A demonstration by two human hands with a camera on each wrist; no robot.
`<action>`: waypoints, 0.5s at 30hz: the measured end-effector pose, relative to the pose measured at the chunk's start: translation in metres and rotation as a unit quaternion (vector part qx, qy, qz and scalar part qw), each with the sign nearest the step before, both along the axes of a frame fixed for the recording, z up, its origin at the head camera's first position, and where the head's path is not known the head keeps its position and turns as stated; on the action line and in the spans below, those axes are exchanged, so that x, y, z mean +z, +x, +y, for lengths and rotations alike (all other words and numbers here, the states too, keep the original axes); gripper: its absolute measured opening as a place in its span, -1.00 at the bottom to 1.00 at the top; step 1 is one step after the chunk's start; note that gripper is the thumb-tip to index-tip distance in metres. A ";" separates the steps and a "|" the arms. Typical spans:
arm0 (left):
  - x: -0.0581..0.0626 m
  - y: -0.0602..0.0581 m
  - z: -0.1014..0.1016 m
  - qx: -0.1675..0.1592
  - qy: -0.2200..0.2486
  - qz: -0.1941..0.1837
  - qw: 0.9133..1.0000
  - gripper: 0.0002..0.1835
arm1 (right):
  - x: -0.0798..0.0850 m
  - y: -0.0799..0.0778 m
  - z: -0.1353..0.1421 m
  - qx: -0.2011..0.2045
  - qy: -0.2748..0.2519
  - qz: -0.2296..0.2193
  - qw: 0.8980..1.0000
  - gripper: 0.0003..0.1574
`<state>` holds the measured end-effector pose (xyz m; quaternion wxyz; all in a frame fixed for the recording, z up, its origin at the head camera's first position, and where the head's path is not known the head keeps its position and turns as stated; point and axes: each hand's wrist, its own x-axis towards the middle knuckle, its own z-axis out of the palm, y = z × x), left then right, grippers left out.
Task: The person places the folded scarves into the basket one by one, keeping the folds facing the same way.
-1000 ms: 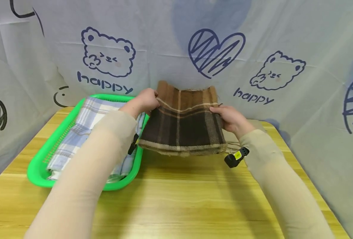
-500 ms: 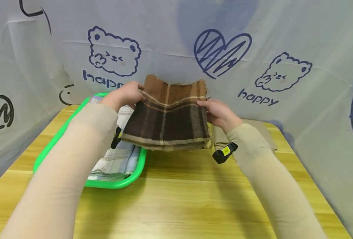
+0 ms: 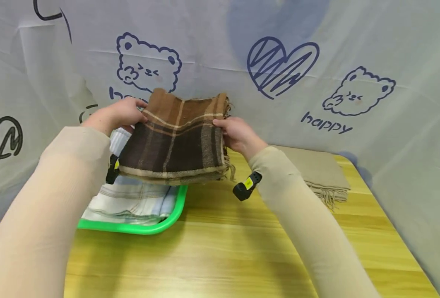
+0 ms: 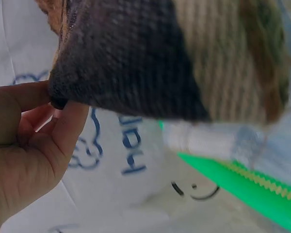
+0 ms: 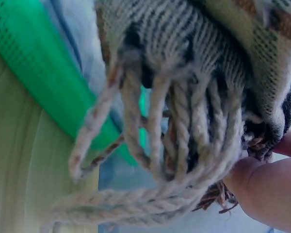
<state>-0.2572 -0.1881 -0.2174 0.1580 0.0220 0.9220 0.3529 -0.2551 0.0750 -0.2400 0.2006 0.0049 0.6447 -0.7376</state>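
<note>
A folded brown and black plaid scarf with fringed ends hangs between both hands, raised over the green basket. My left hand pinches its left edge between thumb and fingers, as the left wrist view also shows. On the opposite side my right hand grips the right edge, close to the twisted fringe. Beneath the scarf, a folded blue and white plaid cloth lies in the basket, partly hidden by the scarf and the left arm.
A folded beige fringed scarf lies on the wooden table at the back right. Behind the table hangs a pale curtain printed with bears and hearts.
Both hands have carried the plaid scarf leftward, from beside the basket to above it. More of the beige scarf at the right now shows.
</note>
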 end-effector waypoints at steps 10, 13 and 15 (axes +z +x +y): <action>-0.001 0.007 -0.054 -0.001 -0.019 -0.016 1.000 -0.37 | -0.006 0.010 -0.060 -0.002 0.003 -0.004 1.000 -0.81; 0.007 0.010 -0.067 -0.004 -0.036 -0.021 0.999 -0.35 | -0.008 0.012 -0.074 0.009 -0.005 -0.008 1.000 -0.90; 0.015 0.012 -0.075 -0.008 -0.049 -0.030 0.998 -0.34 | -0.009 0.014 -0.082 0.020 -0.004 -0.008 1.000 -0.98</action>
